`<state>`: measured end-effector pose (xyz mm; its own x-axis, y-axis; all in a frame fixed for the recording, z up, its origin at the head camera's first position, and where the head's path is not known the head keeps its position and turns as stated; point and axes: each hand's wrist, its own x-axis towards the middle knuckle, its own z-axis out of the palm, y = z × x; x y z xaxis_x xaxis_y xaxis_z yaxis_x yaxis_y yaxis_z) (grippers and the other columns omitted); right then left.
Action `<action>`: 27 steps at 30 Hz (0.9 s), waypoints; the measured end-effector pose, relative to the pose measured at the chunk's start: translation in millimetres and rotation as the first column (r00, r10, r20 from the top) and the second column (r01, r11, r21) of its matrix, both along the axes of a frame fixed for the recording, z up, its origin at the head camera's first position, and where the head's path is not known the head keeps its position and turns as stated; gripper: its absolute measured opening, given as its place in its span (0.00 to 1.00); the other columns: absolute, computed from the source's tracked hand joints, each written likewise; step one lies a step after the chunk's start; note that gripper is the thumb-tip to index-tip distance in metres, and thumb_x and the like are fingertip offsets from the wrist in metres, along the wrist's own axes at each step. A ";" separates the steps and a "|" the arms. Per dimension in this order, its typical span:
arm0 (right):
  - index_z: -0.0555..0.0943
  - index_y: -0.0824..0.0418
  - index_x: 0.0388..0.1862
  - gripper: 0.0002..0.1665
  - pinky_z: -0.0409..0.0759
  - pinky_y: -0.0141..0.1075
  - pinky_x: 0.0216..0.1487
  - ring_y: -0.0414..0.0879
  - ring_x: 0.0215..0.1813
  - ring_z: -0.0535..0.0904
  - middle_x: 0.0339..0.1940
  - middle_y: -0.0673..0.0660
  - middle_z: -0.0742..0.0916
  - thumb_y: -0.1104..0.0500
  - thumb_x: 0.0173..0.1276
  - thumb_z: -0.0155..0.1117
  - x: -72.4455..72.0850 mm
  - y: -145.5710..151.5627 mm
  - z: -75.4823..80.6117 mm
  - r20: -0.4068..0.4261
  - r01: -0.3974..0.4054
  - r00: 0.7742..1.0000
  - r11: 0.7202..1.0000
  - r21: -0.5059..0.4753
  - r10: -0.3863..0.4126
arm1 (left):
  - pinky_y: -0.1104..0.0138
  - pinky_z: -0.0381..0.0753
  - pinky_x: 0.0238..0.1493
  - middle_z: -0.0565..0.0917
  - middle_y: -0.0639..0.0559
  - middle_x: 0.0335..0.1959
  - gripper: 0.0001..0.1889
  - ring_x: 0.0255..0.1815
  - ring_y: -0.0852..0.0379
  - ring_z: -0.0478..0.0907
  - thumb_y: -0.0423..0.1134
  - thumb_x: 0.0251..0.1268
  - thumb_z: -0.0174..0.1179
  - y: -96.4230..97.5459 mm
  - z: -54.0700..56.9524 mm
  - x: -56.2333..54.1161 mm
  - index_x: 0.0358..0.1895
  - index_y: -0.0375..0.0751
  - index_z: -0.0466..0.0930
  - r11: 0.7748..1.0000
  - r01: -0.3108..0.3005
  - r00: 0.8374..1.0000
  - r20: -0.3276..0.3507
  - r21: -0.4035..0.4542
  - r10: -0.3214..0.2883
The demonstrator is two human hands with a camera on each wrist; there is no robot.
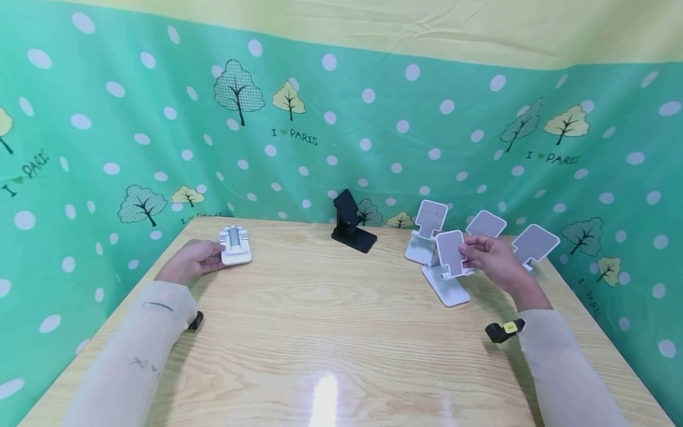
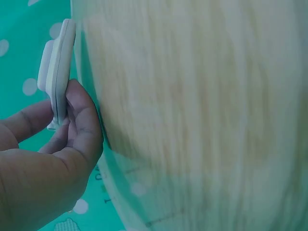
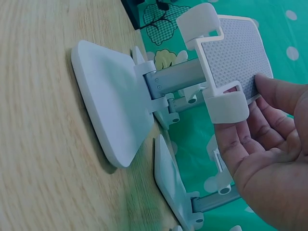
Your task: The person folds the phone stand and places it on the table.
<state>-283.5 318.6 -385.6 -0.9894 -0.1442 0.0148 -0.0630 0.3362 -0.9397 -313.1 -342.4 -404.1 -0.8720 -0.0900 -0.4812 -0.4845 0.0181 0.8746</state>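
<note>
Green cloth point(image 1: 320, 178) with white dots and trees hangs behind a wood-grain table point(image 1: 299, 308); its print reads "I PARIS", a small heart between the words. On the right wrist's black device point(image 1: 496, 334) sits a yellow label point(image 1: 510, 327), its lettering too small to read.

At the table's far left, the left hand point(image 1: 200, 258) pinches a folded white stand point(image 1: 236, 252) by its edge, thumb against fingers; whether the stand touches the tabletop is hard to judge. Across on the right, the right hand point(image 1: 496, 261) grips the upper plate of an unfolded stand point(image 1: 447, 255), thumb on the textured pad, fingers curled behind, the base flat on the table. Three more white stands point(image 1: 536, 243) stand near it, with a black stand point(image 1: 352, 234) further left. Both arms reach forward, spread wide, in pale sleeves point(image 1: 560, 356).
</note>
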 end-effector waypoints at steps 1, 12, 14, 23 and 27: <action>0.72 0.75 0.59 0.21 0.87 0.35 0.49 0.41 0.43 0.85 0.43 0.48 0.85 0.58 0.80 0.59 0.2 -0.1 0.5 0.004 -0.001 1.000 1.000 0.000 0.001 | 0.61 0.79 0.65 0.74 0.45 0.55 0.33 0.43 0.59 0.81 0.30 0.79 0.48 -0.6 0.6 -0.2 0.81 0.30 0.46 1.000 -0.003 1.000 0.000 -0.001 0.003; 0.73 0.72 0.53 0.16 0.86 0.35 0.49 0.42 0.44 0.84 0.45 0.53 0.84 0.59 0.80 0.59 2.9 -1.6 3.3 0.019 0.007 1.000 1.000 0.027 -0.007 | 0.63 0.85 0.55 0.78 0.46 0.45 0.29 0.37 0.60 0.80 0.29 0.79 0.49 -16.0 5.6 -7.2 0.76 0.22 0.53 0.982 0.029 1.000 0.015 -0.188 -0.026; 0.73 0.72 0.53 0.16 0.86 0.35 0.50 0.42 0.44 0.84 0.46 0.54 0.84 0.58 0.80 0.59 3.2 -1.6 3.2 0.023 0.011 1.000 0.999 0.045 -0.012 | 0.62 0.86 0.52 0.79 0.47 0.40 0.27 0.35 0.59 0.81 0.28 0.78 0.49 -17.4 6.7 -8.0 0.74 0.20 0.56 0.975 0.036 0.999 0.012 -0.219 -0.034; 0.73 0.71 0.54 0.18 0.86 0.37 0.51 0.44 0.45 0.85 0.48 0.58 0.84 0.57 0.80 0.60 2.1 -2.4 2.3 0.040 0.008 0.999 0.998 0.068 -0.010 | 0.67 0.88 0.42 0.81 0.51 0.31 0.27 0.27 0.62 0.83 0.27 0.77 0.46 -28.0 1.6 -18.5 0.75 0.21 0.55 0.950 -0.004 1.000 0.023 -0.311 0.011; 0.73 0.69 0.54 0.19 0.86 0.39 0.53 0.47 0.46 0.86 0.48 0.59 0.86 0.54 0.78 0.62 3.7 -3.7 4.8 0.069 0.004 0.998 0.995 0.101 -0.011 | 0.68 0.87 0.39 0.80 0.49 0.37 0.28 0.28 0.62 0.82 0.27 0.76 0.46 -34.4 -1.6 -23.5 0.75 0.22 0.56 0.927 0.009 1.000 0.024 -0.376 0.000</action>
